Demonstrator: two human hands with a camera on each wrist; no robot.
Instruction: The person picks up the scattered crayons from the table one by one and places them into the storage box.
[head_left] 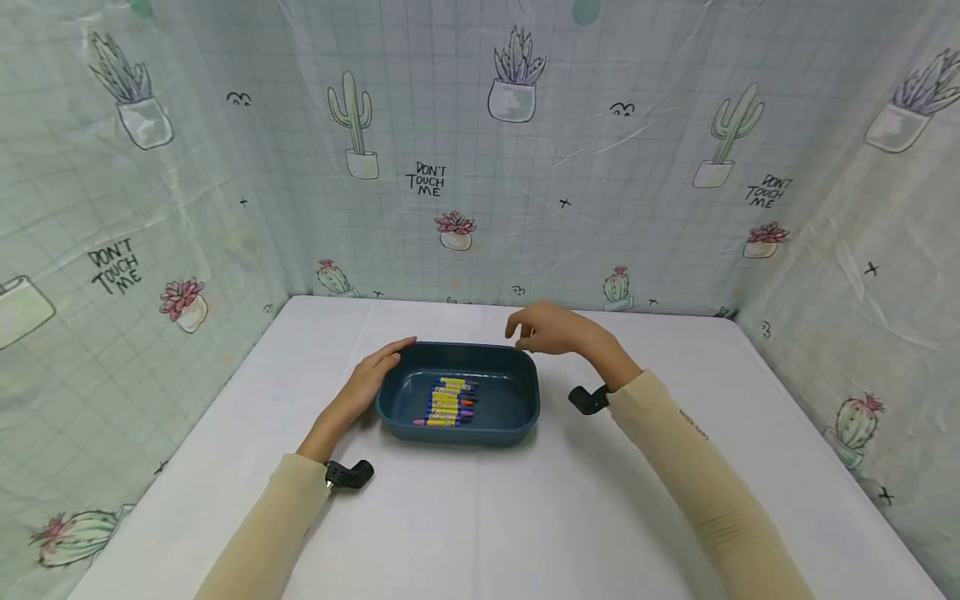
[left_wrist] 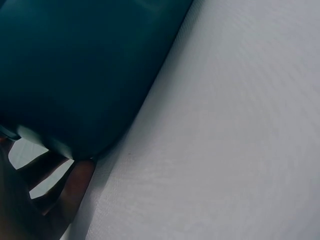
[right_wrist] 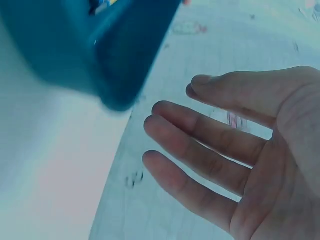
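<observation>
A dark blue rectangular bin [head_left: 498,436] rests on the white table. Several crayons [head_left: 450,402] with yellow and blue wrappers lie side by side in it, left of its middle. My left hand [head_left: 366,379] is at the bin's left end, fingers stretched along it; in the left wrist view the fingertips [left_wrist: 80,175] touch the bin's outer wall [left_wrist: 75,75]. Just beyond the bin's back right corner my right hand [head_left: 553,327] hovers with loosely bent fingers. The right wrist view shows that hand [right_wrist: 240,145] apart from the bin [right_wrist: 125,65], holding nothing.
The white table [head_left: 480,517] spreads around the bin on all sides. Behind it and at both sides hangs a grid-patterned curtain [head_left: 480,150] printed with potted cacti. A black wrist camera [head_left: 350,475] sits on the left wrist, another wrist camera [head_left: 588,400] on the right.
</observation>
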